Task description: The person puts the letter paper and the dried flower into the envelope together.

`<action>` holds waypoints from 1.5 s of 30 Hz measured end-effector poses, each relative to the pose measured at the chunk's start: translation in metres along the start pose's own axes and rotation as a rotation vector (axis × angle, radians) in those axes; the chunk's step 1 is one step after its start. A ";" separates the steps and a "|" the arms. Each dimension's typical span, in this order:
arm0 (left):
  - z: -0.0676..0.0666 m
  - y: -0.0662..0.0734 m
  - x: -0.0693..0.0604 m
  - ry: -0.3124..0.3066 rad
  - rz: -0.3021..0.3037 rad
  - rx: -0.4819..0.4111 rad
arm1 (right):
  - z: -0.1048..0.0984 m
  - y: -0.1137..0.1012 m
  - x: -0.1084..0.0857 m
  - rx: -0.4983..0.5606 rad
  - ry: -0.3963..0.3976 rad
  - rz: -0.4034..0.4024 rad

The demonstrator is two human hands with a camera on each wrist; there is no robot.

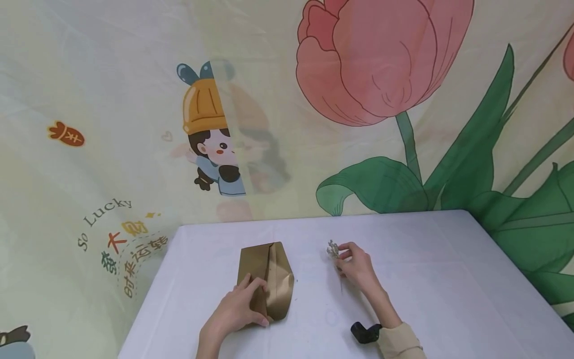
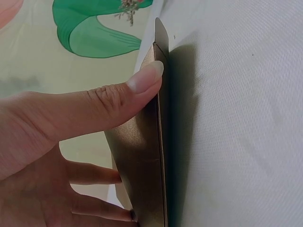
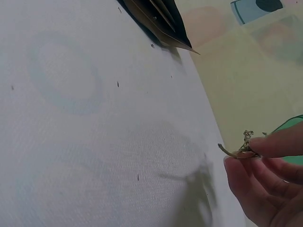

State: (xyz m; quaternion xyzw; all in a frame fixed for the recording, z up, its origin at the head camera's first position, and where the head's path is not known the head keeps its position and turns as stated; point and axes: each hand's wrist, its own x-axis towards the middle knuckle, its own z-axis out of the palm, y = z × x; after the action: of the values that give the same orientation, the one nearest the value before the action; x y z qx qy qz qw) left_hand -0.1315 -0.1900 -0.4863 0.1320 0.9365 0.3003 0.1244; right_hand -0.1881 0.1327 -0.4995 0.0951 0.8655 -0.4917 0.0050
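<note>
A gold-brown paper envelope (image 1: 254, 257) lies on the table with its flap (image 1: 282, 281) unfolded to the right. My left hand (image 1: 234, 308) grips it near its lower edge. In the left wrist view, the thumb (image 2: 111, 101) presses on the envelope (image 2: 142, 151) while other fingers reach its far side. Right of the envelope, my right hand (image 1: 358, 268) pinches a small sprig of dried flowers (image 1: 332, 249) above the table. The right wrist view shows the sprig (image 3: 247, 142) between thumb and fingertips, its bent stem sticking out. Part of the sprig is hidden by the fingers.
A white cloth covers the table (image 1: 314, 329), and a few tiny dark crumbs (image 3: 118, 84) are scattered on it. Behind the table hangs a printed curtain (image 1: 278, 99) with tulips and cartoon figures. A black device (image 1: 365, 333) sits at the right wrist.
</note>
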 end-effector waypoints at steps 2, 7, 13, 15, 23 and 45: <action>0.000 0.000 0.000 0.000 0.003 -0.001 | 0.002 0.000 0.001 0.006 0.000 0.002; 0.002 -0.002 0.000 -0.002 0.004 0.000 | 0.006 -0.003 0.001 0.030 -0.006 0.005; 0.003 -0.003 0.000 -0.004 0.012 -0.004 | 0.011 -0.009 -0.002 0.058 -0.022 0.011; 0.003 -0.003 0.000 -0.004 0.013 -0.004 | 0.013 -0.009 -0.002 0.062 -0.029 0.010; 0.003 -0.002 0.000 -0.003 0.021 -0.005 | 0.020 -0.009 -0.002 0.113 -0.059 0.012; 0.001 -0.001 -0.001 0.000 0.030 0.005 | 0.026 -0.013 -0.003 0.297 -0.149 0.077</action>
State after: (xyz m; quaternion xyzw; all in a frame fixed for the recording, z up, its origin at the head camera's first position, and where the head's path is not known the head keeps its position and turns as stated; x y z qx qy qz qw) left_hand -0.1308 -0.1907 -0.4880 0.1461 0.9352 0.2997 0.1196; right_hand -0.1893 0.1036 -0.5017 0.0913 0.7762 -0.6195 0.0737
